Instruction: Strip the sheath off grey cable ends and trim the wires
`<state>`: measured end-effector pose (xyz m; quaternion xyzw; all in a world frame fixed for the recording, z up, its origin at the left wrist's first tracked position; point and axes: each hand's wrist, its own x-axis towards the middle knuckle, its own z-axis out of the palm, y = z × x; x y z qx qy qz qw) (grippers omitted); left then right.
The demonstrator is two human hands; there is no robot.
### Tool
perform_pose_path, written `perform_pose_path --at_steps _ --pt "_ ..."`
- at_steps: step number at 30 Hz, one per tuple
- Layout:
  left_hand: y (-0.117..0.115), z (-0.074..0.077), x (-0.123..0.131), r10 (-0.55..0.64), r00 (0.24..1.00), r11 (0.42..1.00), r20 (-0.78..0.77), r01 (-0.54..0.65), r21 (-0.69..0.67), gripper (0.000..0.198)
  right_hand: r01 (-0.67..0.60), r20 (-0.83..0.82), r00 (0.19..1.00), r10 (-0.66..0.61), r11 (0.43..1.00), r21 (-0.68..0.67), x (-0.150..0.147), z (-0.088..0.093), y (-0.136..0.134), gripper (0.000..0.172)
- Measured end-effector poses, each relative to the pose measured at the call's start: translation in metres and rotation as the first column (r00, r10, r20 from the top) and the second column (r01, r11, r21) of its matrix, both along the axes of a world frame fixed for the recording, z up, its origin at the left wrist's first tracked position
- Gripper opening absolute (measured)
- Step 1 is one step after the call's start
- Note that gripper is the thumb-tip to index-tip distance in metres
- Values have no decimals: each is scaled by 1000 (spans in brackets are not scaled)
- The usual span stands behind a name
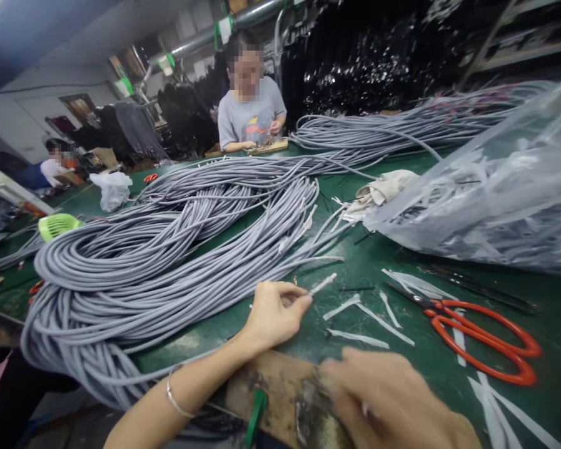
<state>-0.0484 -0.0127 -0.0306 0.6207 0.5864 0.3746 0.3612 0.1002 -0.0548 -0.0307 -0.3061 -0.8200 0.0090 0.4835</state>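
Note:
My left hand (277, 315) pinches a grey cable near its end, between thumb and fingers. A white stripped cable end (325, 284) sticks out past the fingertips. Below it, my right hand (383, 399) is smeared by motion over a wooden board (247, 393), beside a worn metal piece (318, 416); its fingers and anything in them are unclear. A green clip-like part (256, 416) stands at the board's near edge. To the right lie red-handled scissors (477, 340), blades partly apart. White strips (359, 338) are scattered between the scissors and my left hand.
A large bundle of grey cables (168, 268) covers the left and middle of the green table (359, 268). At right sits a big clear plastic bag (486, 206), with a cloth glove (381, 190) beside it. A co-worker (252, 106) sits across the table. Dark tweezers-like tools (486, 288) lie behind the scissors.

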Motion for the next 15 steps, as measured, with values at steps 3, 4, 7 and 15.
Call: perform_pose_path --at_steps 3,4,7,15 --pt "3 4 -5 -50 975 987 215 81 -138 27 153 -112 980 -162 984 -87 0 -3 8 19" --pt "2 7 -6 -65 961 983 269 108 -150 30 193 -120 971 -206 975 -115 0 -4 12 19" --pt "-5 14 -6 -109 936 975 335 166 -145 35 217 -98 968 -231 966 -140 0 -6 20 23" --pt "-12 14 -2 -147 949 980 279 178 -87 29 191 -71 976 -206 965 -177 -1 -6 18 27"
